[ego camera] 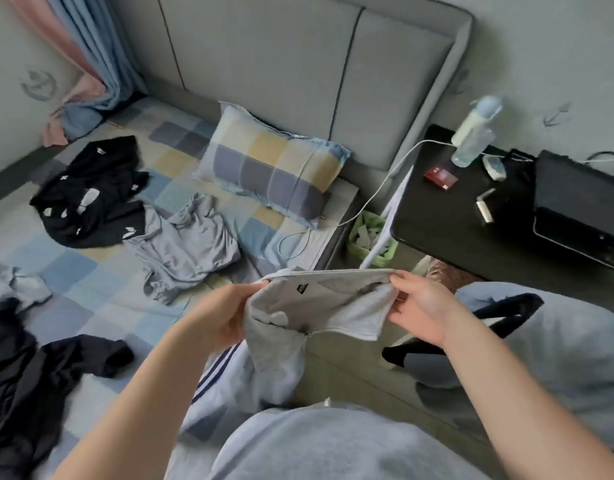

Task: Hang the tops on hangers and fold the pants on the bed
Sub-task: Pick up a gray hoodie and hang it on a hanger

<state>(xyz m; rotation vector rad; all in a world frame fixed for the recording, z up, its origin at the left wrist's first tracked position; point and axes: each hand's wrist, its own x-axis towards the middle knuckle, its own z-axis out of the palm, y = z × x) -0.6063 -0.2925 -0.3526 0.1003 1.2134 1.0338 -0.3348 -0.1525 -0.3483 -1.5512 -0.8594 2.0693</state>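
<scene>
The left hand (226,317) pinches one end of the top edge of the grey clothing (319,306) and the right hand (416,306) pinches the other end, holding it stretched out in the middle of the frame, beside the bed (101,282). Further up, a light grey top (188,247) and a black top (91,195) lie crumpled on the bed. A bottle (472,133) stands on the black counter (447,230) at the upper right.

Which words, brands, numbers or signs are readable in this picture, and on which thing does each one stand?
No text is clear enough to quote.
The black tag inside the grey garment: white letters, too blurred to read.
The black garment on the bed: white leaf-like logos, no readable words.
The red box on the nightstand: print too small to read.
</scene>
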